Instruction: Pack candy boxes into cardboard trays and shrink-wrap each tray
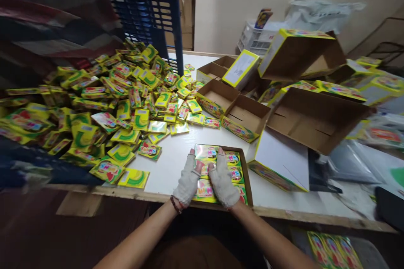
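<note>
At lower centre, the white-gloved left hand (187,181) and right hand (224,184) flank a column of flat yellow-green packets (205,190) in a shallow brown cardboard box (247,176). It runs up-frame between them; whether they pinch is unclear.

A white surface (167,172) with a wooden front edge runs across the middle of the frame. A heap of flat yellow-and-green cardboard packets (141,119) spreads over its left part, near a blue slotted plastic crate (176,29) at upper left. At lower centre, by the front edge, lies a shallow brown cardboard box (248,176) holding rows of packets. Right of centre sit a divided brown cardboard tray (252,113) and a larger white-sided open carton (280,159).
</note>
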The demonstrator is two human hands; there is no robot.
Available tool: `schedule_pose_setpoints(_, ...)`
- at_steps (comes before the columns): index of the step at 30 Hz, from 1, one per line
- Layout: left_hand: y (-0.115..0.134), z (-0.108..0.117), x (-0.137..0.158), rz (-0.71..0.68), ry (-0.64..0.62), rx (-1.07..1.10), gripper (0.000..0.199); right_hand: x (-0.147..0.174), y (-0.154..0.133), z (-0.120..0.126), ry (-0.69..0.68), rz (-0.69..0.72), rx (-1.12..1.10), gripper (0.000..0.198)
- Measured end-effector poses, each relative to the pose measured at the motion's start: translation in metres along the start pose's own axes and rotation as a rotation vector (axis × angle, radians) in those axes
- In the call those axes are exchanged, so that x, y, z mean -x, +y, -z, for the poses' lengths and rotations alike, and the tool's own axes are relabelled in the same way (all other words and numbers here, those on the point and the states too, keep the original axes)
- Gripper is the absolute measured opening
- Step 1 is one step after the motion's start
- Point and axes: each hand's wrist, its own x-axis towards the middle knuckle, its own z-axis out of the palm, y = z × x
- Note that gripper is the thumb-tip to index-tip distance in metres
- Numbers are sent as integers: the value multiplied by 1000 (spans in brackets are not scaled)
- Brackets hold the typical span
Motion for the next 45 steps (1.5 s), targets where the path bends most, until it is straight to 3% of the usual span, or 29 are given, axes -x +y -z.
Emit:
schedule_pose_setpoints(3,0,3,2,65,13,-55,63,-3,0,-9,25,91,93,62)
schedule_pose_setpoints(5,-1,18,-4,-7,-65,-121,59,-4,2,-7,17,139,104,62)
schedule_pose_setpoints(8,-2,67,-26,-223,-175,-475,53,-6,5,6,-21,123,2,68)
schedule_pose_setpoints(10,-4,110,-44,-320,-186,-901,43,-8,6,20,9,47,-108,70)
schedule_pose_setpoints(13,-6,161,-64,-284,-140,-1091,32,-12,2,39,107,-10,-201,69)
schedule_pose_setpoints(15,-6,175,-68,-271,-154,-1141,30,-15,-8,49,141,66,-210,65)
schedule_pose_setpoints(18,-1,169,-68,-276,-192,-1211,26,-24,-31,54,124,263,-175,50)
schedule_pose_setpoints(21,2,153,-71,-255,-205,-1258,34,-35,-56,47,22,404,-140,34)
schedule_pose_setpoints(26,-1,157,-77,-130,-235,-1299,33,-48,-70,40,-81,402,-142,33)
schedule_pose_setpoints(29,10,162,-71,-152,-255,-1280,26,-53,-69,50,-92,380,-119,32)
schedule_pose_setpoints(31,31,153,-63,-334,-175,-1210,33,-56,-71,61,-108,346,-89,31)
schedule_pose_setpoints(35,86,103,-42,-953,-9,-897,55,-60,-86,91,-235,346,11,33)
schedule_pose_setpoints(36,96,90,-37,-1052,-1,-812,61,-59,-89,101,-292,334,70,29)
schedule_pose_setpoints(38,105,71,-30,-1114,-17,-676,70,-55,-91,125,-403,255,231,22)
schedule_pose_setpoints(41,92,77,-25,-941,-72,-710,67,-44,-78,155,-521,62,483,19)
schedule_pose_setpoints(43,71,103,-27,-702,-175,-945,44,-35,-63,162,-607,-40,594,18)
schedule_pose_setpoints(45,47,139,-30,-399,-375,-1221,22,-27,-48,156,-696,-97,661,16)
